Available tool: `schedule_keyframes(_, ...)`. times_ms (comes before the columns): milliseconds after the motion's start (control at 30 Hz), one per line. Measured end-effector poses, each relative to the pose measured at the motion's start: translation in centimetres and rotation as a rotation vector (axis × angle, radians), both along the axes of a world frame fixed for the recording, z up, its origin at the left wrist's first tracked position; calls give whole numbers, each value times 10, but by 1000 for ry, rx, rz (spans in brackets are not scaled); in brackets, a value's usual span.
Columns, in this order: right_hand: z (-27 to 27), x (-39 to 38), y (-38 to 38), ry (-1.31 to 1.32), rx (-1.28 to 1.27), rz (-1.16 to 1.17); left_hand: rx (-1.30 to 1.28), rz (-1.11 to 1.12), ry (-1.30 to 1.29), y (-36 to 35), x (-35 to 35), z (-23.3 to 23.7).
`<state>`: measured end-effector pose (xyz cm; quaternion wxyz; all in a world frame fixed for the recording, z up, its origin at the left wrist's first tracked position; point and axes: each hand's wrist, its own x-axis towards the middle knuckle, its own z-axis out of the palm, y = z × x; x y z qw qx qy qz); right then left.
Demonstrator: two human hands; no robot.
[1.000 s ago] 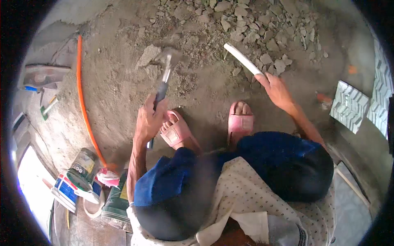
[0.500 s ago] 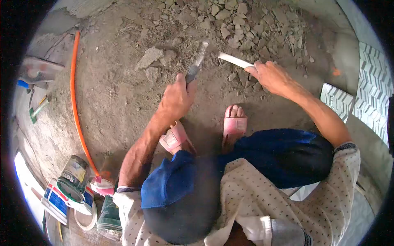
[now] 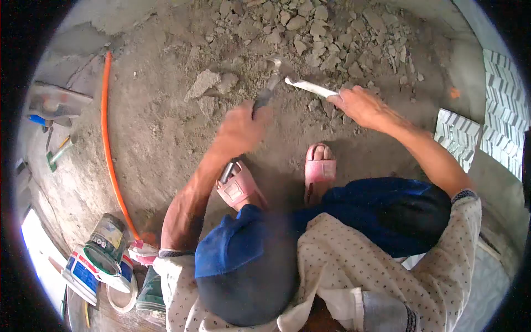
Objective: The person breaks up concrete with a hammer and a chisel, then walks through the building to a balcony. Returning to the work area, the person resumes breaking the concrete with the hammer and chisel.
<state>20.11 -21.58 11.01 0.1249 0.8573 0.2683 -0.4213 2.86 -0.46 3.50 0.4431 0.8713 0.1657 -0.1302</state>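
Littering dusty floor (image 3: 155, 133) near white rod (image 3: 311, 87): rubble (image 3: 332, 45)

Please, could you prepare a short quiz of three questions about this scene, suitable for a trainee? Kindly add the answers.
1. Multiple choice: what does the right hand hold?
A) a pink sandal
B) a white, pipe-like piece
C) a patterned tile

2. True or false: the long orange object lies on the person's right side.

3. Complete with "dark" or "light": the left hand grips a tool with a ____ handle.

Key:
1. B
2. False; the long orange object lies on the person's left side.
3. dark
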Motion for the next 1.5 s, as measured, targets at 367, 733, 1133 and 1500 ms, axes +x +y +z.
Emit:
schedule_keyframes(367,2,3,-4,15,35,-21,12,156,67,-9,2,1)
schedule_keyframes(733,-3,-1,-13,-16,38,0,24,523,-289,-2,22,20)
schedule_keyframes(1133,-6,-5,-25,-8,70,-33,-142,574,-190,10,38,52)
schedule_keyframes(1500,0,-5,-24,38,5,-79,-54,299,-144,13,36,63)
